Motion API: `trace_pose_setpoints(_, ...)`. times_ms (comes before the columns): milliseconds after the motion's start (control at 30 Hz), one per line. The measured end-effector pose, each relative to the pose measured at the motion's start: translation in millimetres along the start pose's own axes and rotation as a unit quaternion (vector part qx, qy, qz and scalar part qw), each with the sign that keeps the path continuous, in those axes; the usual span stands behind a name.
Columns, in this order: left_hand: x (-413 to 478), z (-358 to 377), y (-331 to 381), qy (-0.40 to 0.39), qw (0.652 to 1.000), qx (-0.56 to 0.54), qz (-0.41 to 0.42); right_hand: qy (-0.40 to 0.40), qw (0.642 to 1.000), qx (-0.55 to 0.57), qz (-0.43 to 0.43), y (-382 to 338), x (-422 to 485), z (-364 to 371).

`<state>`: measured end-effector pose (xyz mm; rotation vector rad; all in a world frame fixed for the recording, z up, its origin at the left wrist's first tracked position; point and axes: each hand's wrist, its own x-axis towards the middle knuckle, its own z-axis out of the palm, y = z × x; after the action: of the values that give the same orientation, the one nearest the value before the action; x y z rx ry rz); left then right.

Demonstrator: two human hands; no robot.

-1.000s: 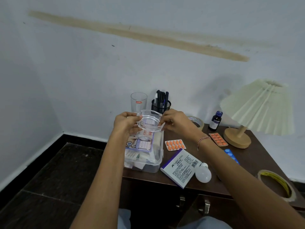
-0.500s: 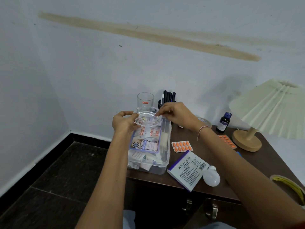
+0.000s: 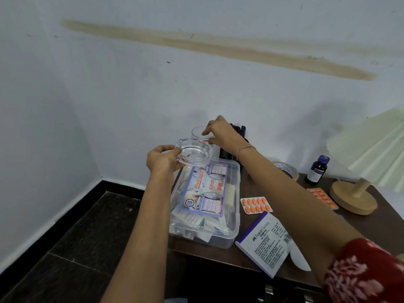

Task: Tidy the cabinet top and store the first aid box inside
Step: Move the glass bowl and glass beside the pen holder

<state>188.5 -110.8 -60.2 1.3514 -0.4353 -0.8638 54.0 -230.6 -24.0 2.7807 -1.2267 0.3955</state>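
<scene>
The clear first aid box is set at the left end of the counter, its long axis running from the near edge toward the wall and its label turned sideways. A glass ashtray is gripped by the left hand above the box's far end. The rim of a drinking glass is pinched by the right hand. A pen holder is largely hidden behind that wrist.

Left hand, right hand forward, fingers curled.

Clear glass dish, glossy clear plastic first aid box, dark wooden cabinet top, pleated, perhaps paper lampshade
</scene>
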Motion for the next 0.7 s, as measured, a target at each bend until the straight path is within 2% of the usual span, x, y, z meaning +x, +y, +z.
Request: trace_pose_setpoints(700, 5.7, -3.8, 0.1, -0.012, 1.0, -0.011, -0.001, -0.005, 0.999, 0.031, 0.033, -5.1, -8.1, 0.1)
